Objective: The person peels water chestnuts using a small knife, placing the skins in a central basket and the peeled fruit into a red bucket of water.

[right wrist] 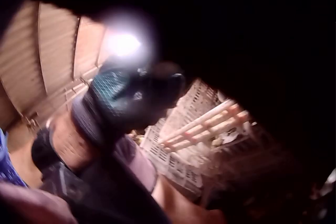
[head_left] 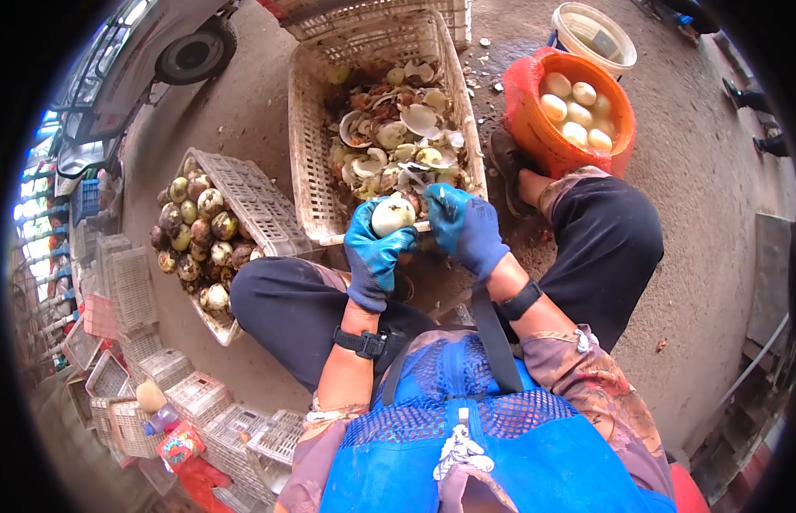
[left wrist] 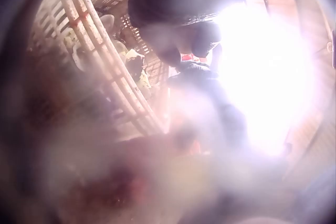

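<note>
In the head view my gloved left hand [head_left: 374,256] grips a peeled, pale round onion [head_left: 393,215], fingers and thumb curled about its sides. Close to its right, my gloved right hand [head_left: 466,224] has curled fingers holding a thin, pale blade-like thing [head_left: 412,177], whose kind I cannot tell. Both hands are over the near rim of a crate [head_left: 306,162] with cup-shaped onion peels [head_left: 419,121] and scraps inside. The left wrist view is hazy and glaring; in the right wrist view a dark glove [right wrist: 134,95] shows, blurred.
A tilted crate [head_left: 248,192] of brown-skinned onions [head_left: 193,224] stands left. At right, an orange basket [head_left: 519,111] in red netting holds several peeled onions [head_left: 577,114], with a white bucket [head_left: 593,38] behind. Stacked crates [head_left: 201,400] stand lower left; a vehicle wheel [head_left: 195,53] is upper left.
</note>
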The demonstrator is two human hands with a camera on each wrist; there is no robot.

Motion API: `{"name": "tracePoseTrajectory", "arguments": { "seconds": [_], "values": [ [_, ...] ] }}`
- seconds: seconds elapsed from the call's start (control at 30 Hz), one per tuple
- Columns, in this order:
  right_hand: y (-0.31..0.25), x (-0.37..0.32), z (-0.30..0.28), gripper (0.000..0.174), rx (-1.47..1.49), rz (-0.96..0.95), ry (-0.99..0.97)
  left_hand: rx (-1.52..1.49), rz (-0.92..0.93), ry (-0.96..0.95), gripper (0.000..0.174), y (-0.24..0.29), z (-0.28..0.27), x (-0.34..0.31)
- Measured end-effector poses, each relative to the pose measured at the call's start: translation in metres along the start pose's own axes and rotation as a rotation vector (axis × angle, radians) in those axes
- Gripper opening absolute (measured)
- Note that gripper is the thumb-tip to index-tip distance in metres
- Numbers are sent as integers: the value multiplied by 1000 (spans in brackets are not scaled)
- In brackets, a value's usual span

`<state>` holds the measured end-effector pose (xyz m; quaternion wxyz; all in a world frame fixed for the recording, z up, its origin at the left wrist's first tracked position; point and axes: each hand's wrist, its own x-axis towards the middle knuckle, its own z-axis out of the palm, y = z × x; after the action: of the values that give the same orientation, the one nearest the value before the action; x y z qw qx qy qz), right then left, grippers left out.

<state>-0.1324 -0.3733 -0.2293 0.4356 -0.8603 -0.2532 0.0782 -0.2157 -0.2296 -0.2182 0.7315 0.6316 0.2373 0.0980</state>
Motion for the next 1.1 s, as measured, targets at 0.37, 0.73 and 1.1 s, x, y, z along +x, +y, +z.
{"name": "tracePoseTrajectory", "arguments": {
  "seconds": [0.37, 0.73, 1.1],
  "values": [
    [-15, -12, 5, 48, -545, -133, -192, -17, 92, 31, 49, -17, -7, 2],
    [10, -2, -1, 22, -395, 107, -97, -216, -31, -23, 42, -1, 1, 1],
    [-12, -5, 2, 36, -563, -8, -231, -367, -203, -76, 40, -9, -6, -2]
  ]
}}
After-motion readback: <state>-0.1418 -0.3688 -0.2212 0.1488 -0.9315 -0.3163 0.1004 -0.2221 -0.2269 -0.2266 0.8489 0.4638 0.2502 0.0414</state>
